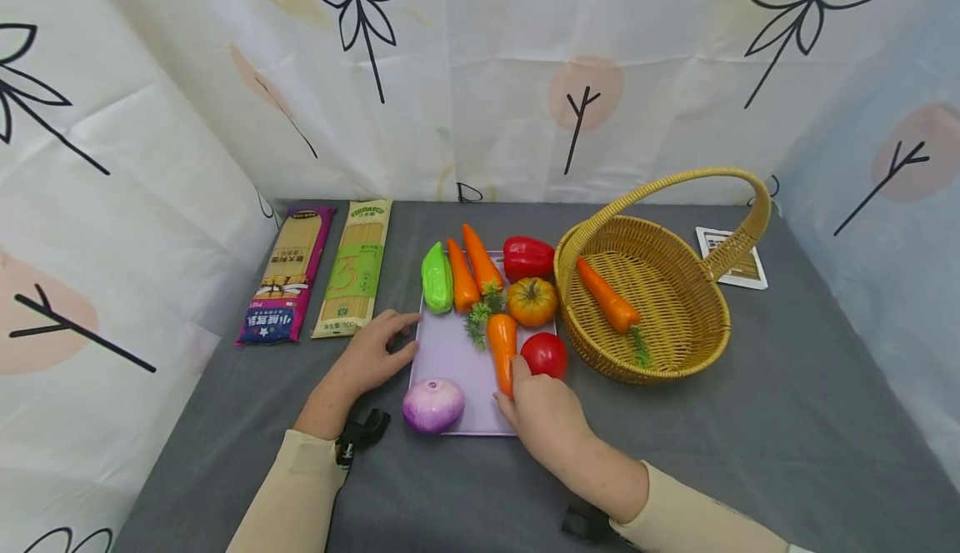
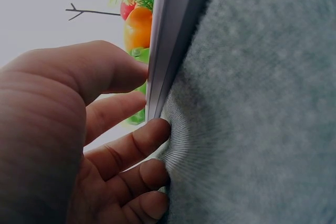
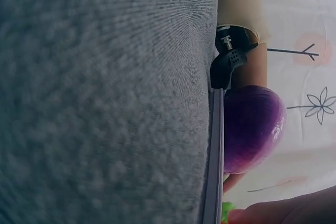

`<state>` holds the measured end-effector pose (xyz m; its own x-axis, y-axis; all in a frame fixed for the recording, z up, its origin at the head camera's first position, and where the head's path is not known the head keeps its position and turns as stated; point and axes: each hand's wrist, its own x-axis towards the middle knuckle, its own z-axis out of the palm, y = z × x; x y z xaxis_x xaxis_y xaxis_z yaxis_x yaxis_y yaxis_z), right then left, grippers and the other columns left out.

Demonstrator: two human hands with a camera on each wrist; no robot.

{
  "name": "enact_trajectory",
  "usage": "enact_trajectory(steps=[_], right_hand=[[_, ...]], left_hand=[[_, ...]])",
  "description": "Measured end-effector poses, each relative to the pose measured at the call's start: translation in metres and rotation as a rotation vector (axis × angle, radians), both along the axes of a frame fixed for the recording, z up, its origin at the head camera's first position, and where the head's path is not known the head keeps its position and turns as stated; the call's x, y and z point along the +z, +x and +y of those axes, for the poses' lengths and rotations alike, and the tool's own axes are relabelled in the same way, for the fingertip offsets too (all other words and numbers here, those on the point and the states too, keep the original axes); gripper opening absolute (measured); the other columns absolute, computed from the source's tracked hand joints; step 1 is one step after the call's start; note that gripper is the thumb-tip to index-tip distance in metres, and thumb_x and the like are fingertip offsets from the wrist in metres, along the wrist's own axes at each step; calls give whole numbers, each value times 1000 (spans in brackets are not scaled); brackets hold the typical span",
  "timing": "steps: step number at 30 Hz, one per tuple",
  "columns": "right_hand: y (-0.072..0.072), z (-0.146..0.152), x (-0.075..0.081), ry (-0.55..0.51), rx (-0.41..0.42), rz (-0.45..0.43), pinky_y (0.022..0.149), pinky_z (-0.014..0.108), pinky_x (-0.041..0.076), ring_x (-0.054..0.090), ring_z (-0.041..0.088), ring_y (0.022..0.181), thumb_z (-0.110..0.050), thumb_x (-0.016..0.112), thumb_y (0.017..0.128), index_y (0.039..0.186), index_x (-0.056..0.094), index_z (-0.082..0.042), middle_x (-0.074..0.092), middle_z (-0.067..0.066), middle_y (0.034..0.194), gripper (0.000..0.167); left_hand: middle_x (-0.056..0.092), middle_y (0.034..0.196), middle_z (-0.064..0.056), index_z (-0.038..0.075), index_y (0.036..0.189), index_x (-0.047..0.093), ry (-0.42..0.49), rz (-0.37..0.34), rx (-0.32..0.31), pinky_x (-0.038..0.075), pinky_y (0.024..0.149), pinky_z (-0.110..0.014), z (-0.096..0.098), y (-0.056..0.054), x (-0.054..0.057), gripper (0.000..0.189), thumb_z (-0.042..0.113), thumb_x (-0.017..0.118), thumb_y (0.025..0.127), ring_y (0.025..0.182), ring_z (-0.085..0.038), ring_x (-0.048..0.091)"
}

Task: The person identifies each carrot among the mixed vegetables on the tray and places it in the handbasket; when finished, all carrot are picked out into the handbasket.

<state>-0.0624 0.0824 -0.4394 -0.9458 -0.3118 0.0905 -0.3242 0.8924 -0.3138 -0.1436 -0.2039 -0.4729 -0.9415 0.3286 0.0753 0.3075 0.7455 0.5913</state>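
Observation:
My right hand (image 1: 553, 420) pinches the tapered lower end of an orange carrot (image 1: 501, 345) over a pale purple tray (image 1: 476, 378). The carrot's wide end points away, toward leafy greens. Beside those fingers is a red tomato (image 1: 545, 356). My left hand (image 1: 375, 351) is at the tray's left edge, thumb and fingertips right at the rim in the left wrist view. A purple onion (image 1: 433, 406) sits at the tray's near left corner. Farther back lie a green pepper (image 1: 437, 278), two carrots (image 1: 480, 257), a small pumpkin (image 1: 532, 301) and a red bell pepper (image 1: 528, 258).
Right of the tray stands a yellow wicker basket (image 1: 705, 345) with a tall handle and one carrot (image 1: 606, 295) inside. A white-edged packet (image 1: 750, 274) lies behind it. Two noodle packs, one purple (image 1: 288, 278) and one green (image 1: 352, 270), lie back left on the grey cloth.

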Motion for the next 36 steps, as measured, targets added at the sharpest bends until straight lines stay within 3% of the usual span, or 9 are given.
enact_trajectory(steps=[8,16,25,32,36], right_hand=[[-2,-1,-3,-5,1,-14,46,26,46,44,12,44,-41,80,88,90,60,-5,44,-2,56,41],[-5,-4,-8,8,13,-30,41,24,36,39,13,41,-44,76,90,71,55,-11,39,-3,51,43],[-3,-2,1,-42,-6,9,42,22,37,37,12,40,-32,78,84,72,56,-8,38,-3,51,35],[2,5,26,-80,-46,98,42,24,37,37,11,43,-32,79,80,80,63,-8,42,-6,54,29],[5,13,41,-131,-61,211,40,22,34,35,7,42,-32,79,77,88,68,-8,45,-8,54,29]], left_hand=[[61,106,-4,11,139,64,-1,5,-3,50,79,-36,1,0,0,46,20,73,95,87,-18,51],[61,104,-4,10,138,65,3,18,-4,50,77,-35,0,-1,-1,45,19,73,94,85,-18,50],[60,105,-3,11,138,65,1,1,6,50,77,-35,-1,-1,-2,45,21,73,94,86,-18,50],[60,103,-2,11,136,66,9,19,3,49,75,-34,0,-1,-3,44,19,73,94,85,-18,50],[59,101,-2,10,136,66,10,25,-1,48,74,-34,0,-1,-4,44,19,73,94,84,-17,49]])
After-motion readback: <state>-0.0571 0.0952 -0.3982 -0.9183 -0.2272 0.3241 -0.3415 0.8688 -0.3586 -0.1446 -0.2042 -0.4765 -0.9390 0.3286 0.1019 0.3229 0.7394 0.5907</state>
